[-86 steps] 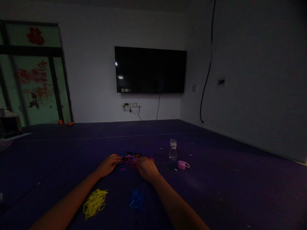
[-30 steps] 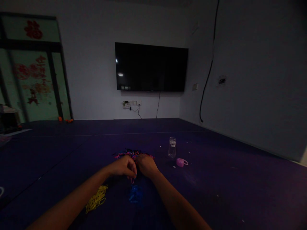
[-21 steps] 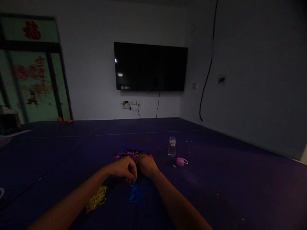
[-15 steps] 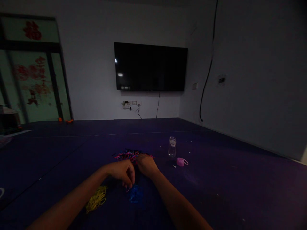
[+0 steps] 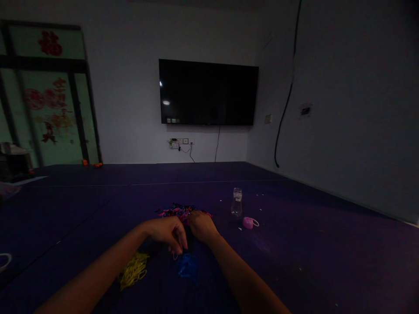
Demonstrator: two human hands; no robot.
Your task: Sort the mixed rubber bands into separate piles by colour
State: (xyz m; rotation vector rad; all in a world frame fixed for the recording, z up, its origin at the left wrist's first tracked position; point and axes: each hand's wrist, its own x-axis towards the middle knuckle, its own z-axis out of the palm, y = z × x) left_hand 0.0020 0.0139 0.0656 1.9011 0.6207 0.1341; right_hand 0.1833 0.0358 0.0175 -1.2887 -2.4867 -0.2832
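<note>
My left hand is bent over the near side of the blue rubber band pile. A thin pink rubber band hangs from its curled fingers, while thumb and index finger stand slightly apart. My right hand rests at the right part of a mixed pile of rubber bands in pink, red, black and blue. Its fingertips are turned down and hidden behind the back of the hand. Beside my left forearm lies a yellow rubber band pile, partly covered by the arm.
A clear bottle stands uncapped to the right of the mixed pile. Its pink lid with a loop lies close by. Small white scraps are scattered on the dark purple surface. A white ring-like object shows at the left edge.
My left hand has moved from the mixed pile toward me, to the blue pile, with a pink band. A blue bit at its fingertips no longer shows there. The right hand stays put.
</note>
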